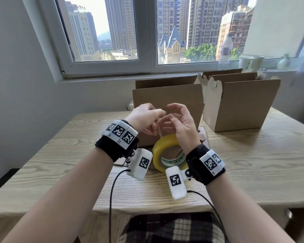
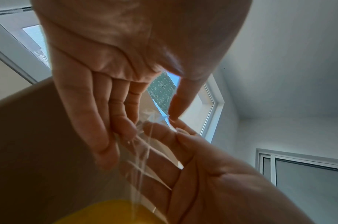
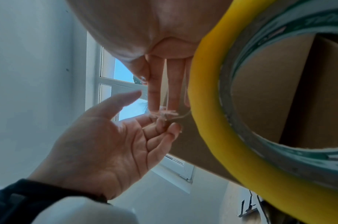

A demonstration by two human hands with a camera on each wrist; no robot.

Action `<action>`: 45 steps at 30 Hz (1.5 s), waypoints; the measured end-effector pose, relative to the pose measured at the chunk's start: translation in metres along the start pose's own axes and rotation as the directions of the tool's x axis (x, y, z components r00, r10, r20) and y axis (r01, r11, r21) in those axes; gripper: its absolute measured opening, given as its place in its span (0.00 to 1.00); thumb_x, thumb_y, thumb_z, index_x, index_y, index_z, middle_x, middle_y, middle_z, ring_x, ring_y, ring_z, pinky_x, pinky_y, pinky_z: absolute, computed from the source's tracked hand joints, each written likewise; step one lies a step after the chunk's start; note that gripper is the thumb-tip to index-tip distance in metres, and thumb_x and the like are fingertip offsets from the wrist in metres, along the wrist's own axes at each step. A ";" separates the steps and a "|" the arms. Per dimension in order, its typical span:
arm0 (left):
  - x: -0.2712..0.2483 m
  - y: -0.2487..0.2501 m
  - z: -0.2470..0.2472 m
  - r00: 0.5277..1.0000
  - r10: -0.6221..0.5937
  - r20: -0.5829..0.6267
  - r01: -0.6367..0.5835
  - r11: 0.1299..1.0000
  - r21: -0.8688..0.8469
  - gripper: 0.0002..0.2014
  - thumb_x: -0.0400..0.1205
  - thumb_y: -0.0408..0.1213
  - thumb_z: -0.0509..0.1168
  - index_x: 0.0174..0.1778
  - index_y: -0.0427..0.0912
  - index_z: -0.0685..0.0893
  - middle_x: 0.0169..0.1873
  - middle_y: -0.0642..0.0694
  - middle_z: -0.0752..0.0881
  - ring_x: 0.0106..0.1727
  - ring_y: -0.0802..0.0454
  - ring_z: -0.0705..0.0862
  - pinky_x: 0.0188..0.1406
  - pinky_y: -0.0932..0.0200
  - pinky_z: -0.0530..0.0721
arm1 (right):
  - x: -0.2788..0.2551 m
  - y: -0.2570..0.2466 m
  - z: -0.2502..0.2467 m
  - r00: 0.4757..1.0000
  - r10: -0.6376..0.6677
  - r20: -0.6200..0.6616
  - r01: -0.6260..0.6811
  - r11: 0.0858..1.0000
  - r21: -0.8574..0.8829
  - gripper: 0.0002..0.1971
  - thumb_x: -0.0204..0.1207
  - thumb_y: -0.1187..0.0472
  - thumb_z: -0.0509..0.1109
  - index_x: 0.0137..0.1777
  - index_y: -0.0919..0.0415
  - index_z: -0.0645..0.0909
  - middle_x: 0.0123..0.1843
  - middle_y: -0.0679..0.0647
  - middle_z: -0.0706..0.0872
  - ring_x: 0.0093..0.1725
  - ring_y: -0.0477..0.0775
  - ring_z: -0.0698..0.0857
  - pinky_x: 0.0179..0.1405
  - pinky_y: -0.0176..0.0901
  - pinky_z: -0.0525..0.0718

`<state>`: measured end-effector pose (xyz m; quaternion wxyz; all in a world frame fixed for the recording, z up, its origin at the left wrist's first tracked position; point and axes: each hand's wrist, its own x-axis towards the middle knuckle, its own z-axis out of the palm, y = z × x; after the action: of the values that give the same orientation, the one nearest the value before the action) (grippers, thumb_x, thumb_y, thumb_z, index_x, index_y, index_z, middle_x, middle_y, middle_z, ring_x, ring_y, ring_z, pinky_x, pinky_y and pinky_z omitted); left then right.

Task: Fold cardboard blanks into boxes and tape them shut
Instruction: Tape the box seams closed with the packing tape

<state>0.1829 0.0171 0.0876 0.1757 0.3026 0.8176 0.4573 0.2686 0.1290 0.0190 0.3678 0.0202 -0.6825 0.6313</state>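
A yellow tape roll (image 1: 158, 151) (image 3: 212, 136) stands on edge below my wrists, in front of an open-topped cardboard box (image 1: 165, 95). A clear tape strip (image 2: 141, 159) runs up from the roll to a crumpled end (image 3: 164, 113). My left hand (image 1: 147, 116) (image 2: 126, 106) and my right hand (image 1: 177, 116) (image 3: 160, 94) are raised before the box. Their fingertips meet on that crumpled end and pinch it. I cannot tell whether the roll rests on the table or hangs from the strip.
A second open box (image 1: 240, 102) stands at the back right of the wooden table (image 1: 253, 163). Cardboard flaps (image 1: 203, 134) lie flat under the near box. A bottle (image 1: 225, 48) and cups (image 1: 251, 62) stand on the window sill.
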 end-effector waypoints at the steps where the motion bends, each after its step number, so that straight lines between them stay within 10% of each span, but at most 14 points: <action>1: 0.000 -0.001 0.000 1.000 0.000 0.017 0.000 1.000 0.018 0.11 0.83 0.43 0.67 0.53 0.37 0.80 0.29 0.38 0.85 0.35 0.40 0.90 0.40 0.51 0.91 | -0.001 -0.001 0.000 1.000 -0.014 -0.001 0.014 1.000 -0.001 0.12 0.87 0.72 0.56 0.67 0.62 0.72 0.43 0.64 0.88 0.40 0.57 0.90 0.43 0.50 0.90; 9: 0.004 -0.009 -0.012 0.996 0.069 0.059 -0.070 0.997 0.018 0.06 0.81 0.26 0.68 0.41 0.40 0.85 0.34 0.41 0.87 0.32 0.50 0.89 0.42 0.54 0.90 | -0.006 0.007 -0.001 0.991 -0.058 -0.122 0.041 0.990 -0.138 0.20 0.85 0.70 0.59 0.71 0.49 0.67 0.54 0.61 0.82 0.47 0.62 0.90 0.49 0.58 0.91; 14: 0.006 -0.011 -0.014 0.990 0.060 0.129 -0.066 0.997 0.039 0.16 0.80 0.25 0.68 0.60 0.46 0.81 0.41 0.42 0.89 0.30 0.52 0.89 0.32 0.61 0.89 | -0.002 0.006 -0.002 0.997 -0.052 -0.055 0.044 0.990 -0.132 0.19 0.84 0.75 0.57 0.68 0.55 0.70 0.49 0.60 0.88 0.48 0.62 0.90 0.51 0.60 0.90; 19: 0.008 -0.008 -0.007 0.987 0.028 0.156 -0.034 0.999 0.035 0.09 0.80 0.29 0.68 0.54 0.42 0.86 0.27 0.48 0.86 0.22 0.58 0.82 0.20 0.68 0.79 | -0.001 0.007 0.002 0.993 -0.120 -0.023 0.113 0.972 -0.209 0.18 0.82 0.78 0.58 0.64 0.58 0.73 0.46 0.58 0.87 0.45 0.54 0.88 0.46 0.45 0.88; 26: 0.013 -0.010 -0.012 0.985 -0.063 0.161 0.077 0.993 -0.085 0.08 0.79 0.33 0.62 0.41 0.40 0.87 0.18 0.50 0.74 0.16 0.56 0.70 0.20 0.68 0.66 | 0.000 0.011 0.000 0.986 -0.168 -0.018 0.161 0.967 -0.199 0.23 0.80 0.80 0.57 0.64 0.51 0.70 0.44 0.58 0.84 0.44 0.62 0.85 0.48 0.60 0.89; 36: 0.023 -0.024 -0.022 0.993 0.080 0.092 -0.051 0.957 -0.285 0.10 0.81 0.27 0.62 0.38 0.41 0.85 0.22 0.46 0.82 0.20 0.53 0.83 0.18 0.68 0.76 | 0.013 0.014 0.003 0.984 -0.066 -0.168 0.039 0.986 -0.161 0.23 0.82 0.75 0.61 0.64 0.46 0.64 0.55 0.61 0.81 0.45 0.61 0.89 0.47 0.54 0.90; 41: 0.026 -0.030 -0.018 0.993 0.057 0.104 -0.016 0.934 -0.356 0.12 0.77 0.25 0.56 0.34 0.41 0.80 0.25 0.44 0.84 0.25 0.48 0.86 0.22 0.66 0.81 | 0.020 0.026 -0.014 0.990 0.095 -0.099 -0.138 0.711 -0.690 0.11 0.84 0.54 0.65 0.64 0.51 0.76 0.52 0.50 0.86 0.52 0.55 0.85 0.57 0.54 0.83; 45: 0.026 -0.026 -0.018 0.996 0.051 0.078 -0.019 0.932 -0.363 0.13 0.75 0.23 0.51 0.32 0.37 0.79 0.23 0.41 0.83 0.24 0.45 0.85 0.22 0.66 0.81 | 0.016 0.023 -0.016 0.942 0.323 -0.089 -0.248 0.493 -0.834 0.22 0.83 0.38 0.58 0.46 0.55 0.84 0.45 0.53 0.88 0.50 0.60 0.85 0.47 0.48 0.79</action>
<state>0.1446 0.0120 0.0739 0.2552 0.2992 0.7056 0.5895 0.2536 0.1546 0.0066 0.1958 -0.2454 -0.9072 0.2801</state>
